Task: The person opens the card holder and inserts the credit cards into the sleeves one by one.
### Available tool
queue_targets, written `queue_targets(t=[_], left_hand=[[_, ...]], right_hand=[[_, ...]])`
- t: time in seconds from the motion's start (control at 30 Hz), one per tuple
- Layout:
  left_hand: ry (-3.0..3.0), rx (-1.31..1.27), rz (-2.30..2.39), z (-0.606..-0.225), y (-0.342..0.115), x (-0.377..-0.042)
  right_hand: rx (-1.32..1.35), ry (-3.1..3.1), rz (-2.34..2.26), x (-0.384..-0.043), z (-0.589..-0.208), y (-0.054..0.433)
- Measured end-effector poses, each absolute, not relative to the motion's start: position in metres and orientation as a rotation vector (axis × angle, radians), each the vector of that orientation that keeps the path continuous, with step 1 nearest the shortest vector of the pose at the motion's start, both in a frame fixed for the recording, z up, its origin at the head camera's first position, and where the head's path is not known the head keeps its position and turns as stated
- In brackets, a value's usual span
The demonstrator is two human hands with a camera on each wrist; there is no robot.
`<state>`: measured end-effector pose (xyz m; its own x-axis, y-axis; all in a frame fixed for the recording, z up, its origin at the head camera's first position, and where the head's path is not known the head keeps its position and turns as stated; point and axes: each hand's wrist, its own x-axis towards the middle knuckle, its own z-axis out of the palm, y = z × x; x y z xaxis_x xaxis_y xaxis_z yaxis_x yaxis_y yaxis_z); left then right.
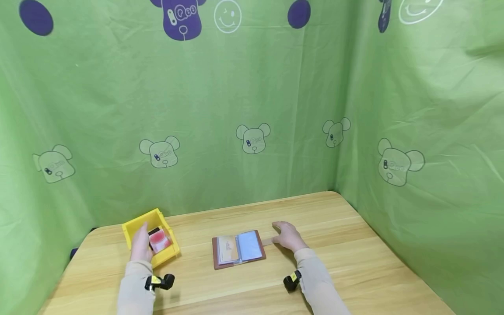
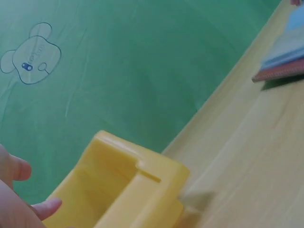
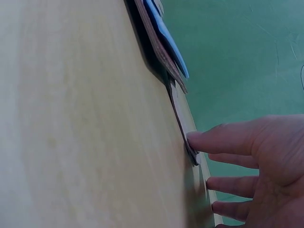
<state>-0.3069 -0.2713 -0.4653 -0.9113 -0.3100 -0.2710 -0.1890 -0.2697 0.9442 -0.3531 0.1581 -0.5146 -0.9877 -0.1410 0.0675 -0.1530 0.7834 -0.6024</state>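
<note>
A brown card holder (image 1: 239,250) lies opened flat on the table, with clear sleeves and a beige-orange card (image 1: 229,249) on its left side. Its narrow strap (image 1: 268,241) sticks out to the right. My right hand (image 1: 289,236) is at that strap, the thumb (image 3: 213,138) right at its end and the other fingers spread out straight. On the left, my left hand (image 1: 141,245) reaches over the yellow bin (image 1: 174,250), its fingers loosely spread inside the rim. Beside it in the bin are a red-and-white card (image 1: 159,241) and something black, partly hidden.
The wooden table (image 1: 252,291) runs back to a green curtain (image 1: 275,87) with printed bear heads. The curtain also stands along the left and right sides. The bin sits near the table's back left corner.
</note>
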Motion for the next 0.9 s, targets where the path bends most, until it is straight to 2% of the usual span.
queue_targets(t=[0.37,0.6,0.9], left_hand=[[-1.919,0.594,-2.156,-0.467,-0.262,-0.309],[-1.946,0.561,-2.24,-0.468,-0.268,-0.315],[-1.936,0.645,-2.341,-0.465,-0.272,-0.319]], right_hand=[[0.257,-2.94,0.988,-0.351,-0.513,0.158],[0.238,-2.941,0.999,-0.351,-0.514,0.157],[0.243,-2.949,0.989,-0.351,-0.515,0.156]])
